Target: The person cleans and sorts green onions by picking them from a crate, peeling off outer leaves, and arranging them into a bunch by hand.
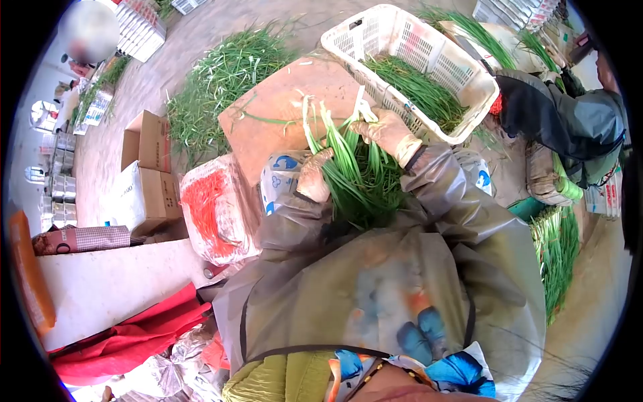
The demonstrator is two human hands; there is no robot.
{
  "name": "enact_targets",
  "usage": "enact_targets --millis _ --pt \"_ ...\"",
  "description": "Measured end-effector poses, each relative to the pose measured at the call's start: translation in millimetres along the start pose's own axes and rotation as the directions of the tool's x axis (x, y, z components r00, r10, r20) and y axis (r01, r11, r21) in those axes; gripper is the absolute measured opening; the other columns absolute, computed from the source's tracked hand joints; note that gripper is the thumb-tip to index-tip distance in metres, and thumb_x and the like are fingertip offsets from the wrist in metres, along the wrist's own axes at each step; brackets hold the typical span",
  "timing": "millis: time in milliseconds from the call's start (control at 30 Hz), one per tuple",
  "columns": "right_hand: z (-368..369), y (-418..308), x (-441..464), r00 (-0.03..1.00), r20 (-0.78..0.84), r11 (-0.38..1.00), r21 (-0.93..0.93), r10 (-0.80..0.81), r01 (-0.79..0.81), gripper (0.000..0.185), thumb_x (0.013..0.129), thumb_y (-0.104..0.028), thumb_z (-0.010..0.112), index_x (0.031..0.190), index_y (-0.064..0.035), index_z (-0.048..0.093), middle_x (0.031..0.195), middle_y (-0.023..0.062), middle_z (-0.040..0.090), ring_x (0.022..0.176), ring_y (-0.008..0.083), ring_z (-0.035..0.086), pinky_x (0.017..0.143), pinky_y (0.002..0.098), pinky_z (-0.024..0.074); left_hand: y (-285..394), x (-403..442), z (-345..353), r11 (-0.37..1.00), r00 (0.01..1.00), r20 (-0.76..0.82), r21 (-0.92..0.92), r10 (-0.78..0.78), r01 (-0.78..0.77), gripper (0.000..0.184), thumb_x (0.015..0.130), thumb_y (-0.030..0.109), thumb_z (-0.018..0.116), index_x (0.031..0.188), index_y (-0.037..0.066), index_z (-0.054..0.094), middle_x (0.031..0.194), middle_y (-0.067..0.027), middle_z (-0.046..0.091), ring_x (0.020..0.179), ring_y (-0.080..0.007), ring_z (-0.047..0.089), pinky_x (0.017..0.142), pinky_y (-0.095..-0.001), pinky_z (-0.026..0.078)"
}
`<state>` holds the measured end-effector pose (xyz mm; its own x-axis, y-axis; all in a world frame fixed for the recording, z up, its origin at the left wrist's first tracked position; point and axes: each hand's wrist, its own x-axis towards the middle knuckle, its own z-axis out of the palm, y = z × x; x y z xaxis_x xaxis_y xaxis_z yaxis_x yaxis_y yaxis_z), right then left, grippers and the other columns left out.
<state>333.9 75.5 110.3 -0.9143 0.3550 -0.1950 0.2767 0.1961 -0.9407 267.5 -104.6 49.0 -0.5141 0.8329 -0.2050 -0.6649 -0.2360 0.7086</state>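
Red strands: thin red strands [213,209] on a pale, wrapped block [244,194].
Loose pile: long green stalks [224,84] on the floor, behind the block.
Left grip: gloved left hand [313,177], closed against the side of the bunch.
Bunch: green leafy stalks with white ends [345,157], between both hands, white ends over a reddish-brown flat board [268,110].
Right grip: gloved right hand [388,136], clenched around the stalks near their white ends.
Crate: white slatted plastic crate [475,100], green stalks inside.

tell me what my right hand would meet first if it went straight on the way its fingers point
Your right hand would probably meet the pale stems of the green bunch first, just off its fingertips. The brown board shows beyond, though depth is unclear from one view.
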Motion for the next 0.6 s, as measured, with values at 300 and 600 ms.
enact_targets --millis 300,600 --pt "-8 1 4 0.993 0.108 0.974 0.228 -0.046 0.021 0.029 0.075 -0.021 0.068 0.091 0.0019 0.062 0.075 0.0045 0.064 0.059 0.0082 0.055 0.051 0.0216 0.0419 -1 10 11 0.995 0.968 -0.235 -0.04 0.084 -0.096 0.024 0.077 0.003 0.063 0.1 0.002 0.058 0.08 -0.0047 0.062 0.066 -0.0145 0.058 0.059 -0.0255 0.048" --pt "-58 -23 -2 0.91 -0.363 0.791 -0.608 -0.199 -0.07 0.053 0.072 -0.037 0.07 0.109 -0.0016 0.057 0.087 0.0063 0.065 0.075 0.0193 0.059 0.067 0.0291 0.0469 3 7 -1 0.995 0.961 -0.268 -0.047 0.073 -0.088 0.025 0.078 0.012 0.063 0.099 0.0 0.06 0.078 -0.0064 0.059 0.068 -0.017 0.058 0.058 -0.0277 0.049"
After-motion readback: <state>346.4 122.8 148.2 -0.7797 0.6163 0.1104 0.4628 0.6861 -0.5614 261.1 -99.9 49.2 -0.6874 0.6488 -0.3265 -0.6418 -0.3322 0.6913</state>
